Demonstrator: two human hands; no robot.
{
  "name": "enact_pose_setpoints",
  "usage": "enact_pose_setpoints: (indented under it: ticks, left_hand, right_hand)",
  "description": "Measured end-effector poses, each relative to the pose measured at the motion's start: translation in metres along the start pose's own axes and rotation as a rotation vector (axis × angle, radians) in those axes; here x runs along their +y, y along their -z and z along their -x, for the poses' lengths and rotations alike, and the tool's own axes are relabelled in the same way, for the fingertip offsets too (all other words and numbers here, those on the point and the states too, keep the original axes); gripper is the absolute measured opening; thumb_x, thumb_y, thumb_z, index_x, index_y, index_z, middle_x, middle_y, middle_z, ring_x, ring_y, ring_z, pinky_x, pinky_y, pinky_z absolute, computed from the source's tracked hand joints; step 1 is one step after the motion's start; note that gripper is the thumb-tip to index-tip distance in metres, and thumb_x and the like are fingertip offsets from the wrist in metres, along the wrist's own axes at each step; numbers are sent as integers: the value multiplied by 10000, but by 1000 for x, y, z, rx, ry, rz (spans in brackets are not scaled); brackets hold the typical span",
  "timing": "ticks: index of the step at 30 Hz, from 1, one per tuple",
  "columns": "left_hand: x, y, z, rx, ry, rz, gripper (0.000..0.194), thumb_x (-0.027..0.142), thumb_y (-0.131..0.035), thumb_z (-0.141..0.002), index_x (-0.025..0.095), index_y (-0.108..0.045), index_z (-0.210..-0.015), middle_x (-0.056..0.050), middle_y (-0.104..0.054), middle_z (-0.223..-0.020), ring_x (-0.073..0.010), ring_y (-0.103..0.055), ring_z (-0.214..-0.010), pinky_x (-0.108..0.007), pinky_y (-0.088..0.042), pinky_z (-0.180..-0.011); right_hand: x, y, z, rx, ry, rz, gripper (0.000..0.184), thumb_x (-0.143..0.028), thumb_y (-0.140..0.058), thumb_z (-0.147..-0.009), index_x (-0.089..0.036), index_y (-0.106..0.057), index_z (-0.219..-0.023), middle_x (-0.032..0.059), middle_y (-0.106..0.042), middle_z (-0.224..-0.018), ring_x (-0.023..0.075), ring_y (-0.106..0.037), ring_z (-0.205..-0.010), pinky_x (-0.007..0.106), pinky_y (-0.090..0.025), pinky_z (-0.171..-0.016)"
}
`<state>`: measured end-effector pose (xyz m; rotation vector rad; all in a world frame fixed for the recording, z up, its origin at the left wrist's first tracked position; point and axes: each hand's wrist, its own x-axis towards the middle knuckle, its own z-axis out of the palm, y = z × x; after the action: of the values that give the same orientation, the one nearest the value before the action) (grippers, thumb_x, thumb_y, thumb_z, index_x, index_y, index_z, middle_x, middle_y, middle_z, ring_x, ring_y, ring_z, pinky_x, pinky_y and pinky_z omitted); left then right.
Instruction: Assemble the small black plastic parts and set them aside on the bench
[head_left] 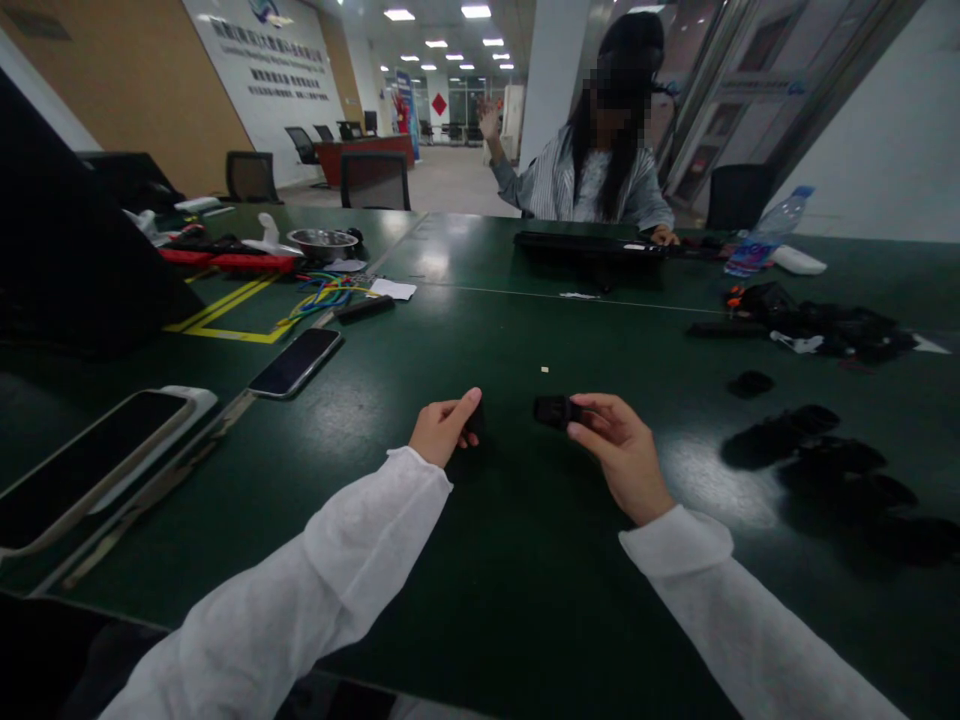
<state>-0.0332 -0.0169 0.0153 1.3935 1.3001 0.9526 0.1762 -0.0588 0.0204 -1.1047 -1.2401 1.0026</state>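
Right hand [621,447] pinches a small black part [553,410] in its fingertips, just above the table [525,560] near its middle. Left hand [442,428] is curled shut around another dark piece [474,420], barely visible.

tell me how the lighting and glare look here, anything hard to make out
Head view: dim overall; ceiling lights glare off the green table; the small black part in the right hand and the black pile lose detail; edges bend from wide-angle distortion.
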Motion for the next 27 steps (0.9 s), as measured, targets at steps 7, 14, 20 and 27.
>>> enact_pose_setpoints:
  ticks: [7,14,20,27]
  left_hand:
    - [1,32,-27,242,107,424,522,622,-438,-618,113,-509,-526,-22,-539,-462,-126,-530,-385,-212,-377,-370]
    - [7,65,-36,475,30,660,479,593,-362,-675,139,-490,-595,1,-539,-489,-111,-532,-396,-199,-375,-381]
    - [7,85,-37,563,66,891,470,594,-352,-694,151,-462,-584,-3,-539,-502,-112,-538,-430,-203,-400,-409]
    - [2,89,-38,495,85,991,483,581,-321,-714,142,-477,-589,-15,-545,-502,-115,-539,-439,-203,-403,-408]
  right_hand:
    - [0,45,-25,564,-118,-441,110,-260,-513,-682,-197,-579,-743,-28,-566,-738,62,-528,-593,168,-442,-478]
    - [-8,92,-30,727,-244,-861,227,-283,-338,-766,-174,-507,-663,-13,-531,-575,68,-503,-468,182,-425,-382]
    - [-20,109,-21,765,-185,-992,219,-296,-342,-765,-153,-484,-681,10,-493,-595,83,-532,-519,156,-455,-361]
    - [-42,129,-10,778,-41,-1128,107,-115,-380,-683,-173,-468,-665,-35,-474,-560,56,-509,-483,142,-472,-381]
